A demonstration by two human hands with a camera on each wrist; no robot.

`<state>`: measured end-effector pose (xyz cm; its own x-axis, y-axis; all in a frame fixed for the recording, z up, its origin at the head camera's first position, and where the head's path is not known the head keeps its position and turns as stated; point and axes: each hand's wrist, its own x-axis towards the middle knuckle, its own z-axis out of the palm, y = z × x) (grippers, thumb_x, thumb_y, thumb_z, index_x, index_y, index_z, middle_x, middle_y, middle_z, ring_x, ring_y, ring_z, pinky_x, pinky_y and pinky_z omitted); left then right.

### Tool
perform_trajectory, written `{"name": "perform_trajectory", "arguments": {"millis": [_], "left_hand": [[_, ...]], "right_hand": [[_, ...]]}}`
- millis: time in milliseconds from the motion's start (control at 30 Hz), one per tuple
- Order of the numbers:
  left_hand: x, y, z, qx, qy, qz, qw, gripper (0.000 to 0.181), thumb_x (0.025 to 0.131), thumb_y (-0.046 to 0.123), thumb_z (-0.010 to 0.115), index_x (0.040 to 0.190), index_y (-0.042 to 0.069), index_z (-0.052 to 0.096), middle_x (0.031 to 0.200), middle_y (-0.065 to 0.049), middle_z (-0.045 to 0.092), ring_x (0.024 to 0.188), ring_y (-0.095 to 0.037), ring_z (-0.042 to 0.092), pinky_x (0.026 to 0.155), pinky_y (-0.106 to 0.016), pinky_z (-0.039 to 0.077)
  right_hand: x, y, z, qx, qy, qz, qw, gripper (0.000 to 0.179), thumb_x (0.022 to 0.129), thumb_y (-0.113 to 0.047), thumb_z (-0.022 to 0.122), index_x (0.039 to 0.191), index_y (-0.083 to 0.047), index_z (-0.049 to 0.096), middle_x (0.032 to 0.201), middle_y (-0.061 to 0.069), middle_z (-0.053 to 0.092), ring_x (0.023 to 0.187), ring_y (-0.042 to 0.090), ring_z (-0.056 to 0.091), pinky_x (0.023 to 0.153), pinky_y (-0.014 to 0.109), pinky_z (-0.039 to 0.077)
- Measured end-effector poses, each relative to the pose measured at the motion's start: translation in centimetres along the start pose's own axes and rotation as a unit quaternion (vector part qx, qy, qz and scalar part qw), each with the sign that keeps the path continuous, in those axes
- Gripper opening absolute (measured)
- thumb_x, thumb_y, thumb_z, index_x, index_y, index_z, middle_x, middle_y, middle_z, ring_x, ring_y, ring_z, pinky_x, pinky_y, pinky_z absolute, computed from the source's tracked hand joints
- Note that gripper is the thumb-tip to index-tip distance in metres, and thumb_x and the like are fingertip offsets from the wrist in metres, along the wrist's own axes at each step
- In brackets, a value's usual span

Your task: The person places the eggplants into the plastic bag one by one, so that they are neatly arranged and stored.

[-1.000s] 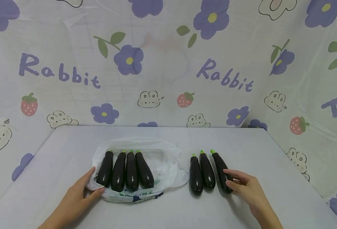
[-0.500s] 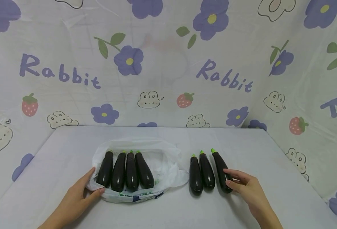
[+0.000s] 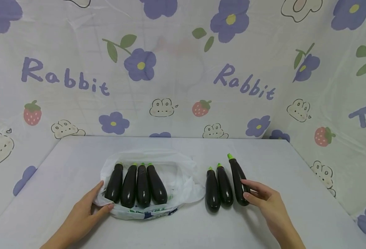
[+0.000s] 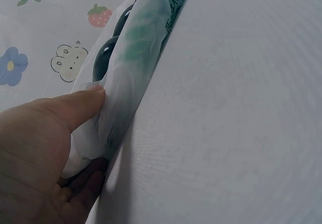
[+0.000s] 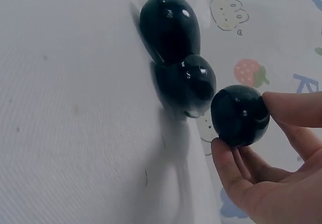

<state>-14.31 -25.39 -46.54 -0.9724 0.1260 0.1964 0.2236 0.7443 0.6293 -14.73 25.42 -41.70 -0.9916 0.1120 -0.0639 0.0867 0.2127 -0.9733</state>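
My right hand point(image 3: 265, 200) pinches a glossy black eggplant point(image 3: 238, 176) with a bright green stem end, thumb on one side and fingers on the other. The right wrist view shows this eggplant point(image 5: 240, 116) raised off the table, its rounded end facing the camera. Two more eggplants, one on the left point(image 3: 212, 192) and one beside it point(image 3: 225, 186), lie close together just left of it. At the near left corner of a white plastic bag point(image 3: 186, 186), my left hand point(image 3: 84, 214) grips the edge, thumb point(image 4: 85, 105) over the rim. Several eggplants point(image 3: 143, 186) lie side by side inside the opened bag.
A white table point(image 3: 183, 231) carries everything. Behind it and along the sides hangs a pale curtain point(image 3: 180, 76) printed with flowers, rabbits and strawberries. The bag's crumpled right end point(image 3: 198, 192) reaches close to the two lying eggplants.
My right hand has lifted the rightmost eggplant off the table, moving it slightly up and left. My left hand, the bag and the other eggplants stay where they were.
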Motion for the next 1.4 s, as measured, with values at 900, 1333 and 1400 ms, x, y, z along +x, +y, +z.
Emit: {"name": "perform_trajectory", "arguments": {"millis": [900, 1333, 1400], "left_hand": [[0.1, -0.2, 0.1, 0.005, 0.000, -0.001, 1.0000, 0.087, 0.091, 0.047, 0.068, 0.155, 0.004, 0.026, 0.148, -0.031, 0.036, 0.134, -0.050, 0.034, 0.104, -0.064, 0.031], [0.0, -0.1, 0.1, 0.012, -0.008, -0.009, 0.9999, 0.089, 0.092, 0.049, 0.066, 0.155, 0.004, 0.025, 0.147, -0.032, 0.035, 0.133, -0.051, 0.033, 0.104, -0.065, 0.031], [0.0, -0.1, 0.1, 0.012, -0.008, -0.008, 0.9999, 0.089, 0.092, 0.049, 0.066, 0.155, 0.003, 0.025, 0.147, -0.032, 0.035, 0.133, -0.051, 0.033, 0.104, -0.065, 0.032]], "right_hand": [[-0.5, -0.1, 1.7, 0.055, -0.042, -0.017, 0.9975, 0.048, 0.087, -0.012, 0.077, 0.131, -0.002, 0.062, 0.135, 0.012, 0.056, 0.112, 0.018, 0.062, 0.088, 0.029, 0.053], [-0.8, -0.3, 2.3, 0.073, -0.065, -0.009, 0.9952, 0.048, 0.087, -0.010, 0.076, 0.132, -0.002, 0.062, 0.133, 0.013, 0.058, 0.112, 0.021, 0.061, 0.089, 0.029, 0.053], [-0.8, -0.3, 2.4, 0.076, -0.066, -0.007, 0.9949, 0.048, 0.087, -0.011, 0.076, 0.132, -0.003, 0.062, 0.133, 0.013, 0.057, 0.112, 0.021, 0.061, 0.090, 0.029, 0.052]]}}
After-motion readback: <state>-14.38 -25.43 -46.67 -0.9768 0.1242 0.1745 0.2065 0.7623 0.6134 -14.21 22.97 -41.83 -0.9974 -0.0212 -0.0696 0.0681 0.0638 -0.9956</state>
